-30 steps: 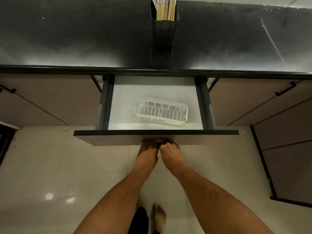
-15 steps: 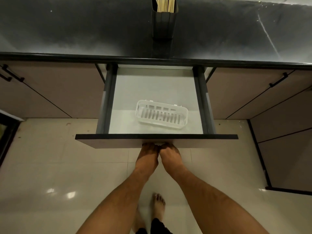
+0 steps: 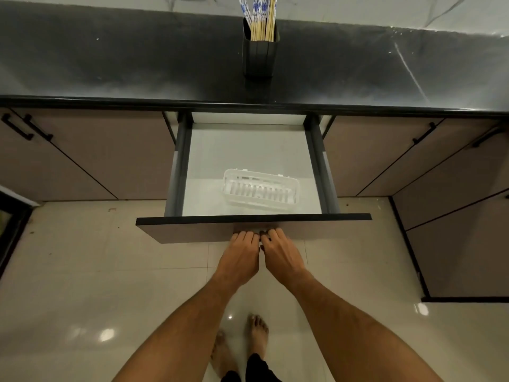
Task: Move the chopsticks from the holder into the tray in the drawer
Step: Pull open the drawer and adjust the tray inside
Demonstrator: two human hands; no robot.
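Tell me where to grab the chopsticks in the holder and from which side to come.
Grip the chopsticks by their patterned upper ends, coming from above. They stand upright in the dark holder on the countertop; only the tops clear its rim, so pinch the bundle and lift straight up.

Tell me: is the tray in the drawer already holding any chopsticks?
No, the tray lies empty, while the chopsticks all stand in the holder.

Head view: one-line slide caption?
Both hands, left hand and right hand, at open drawer; chopsticks upright in holder.
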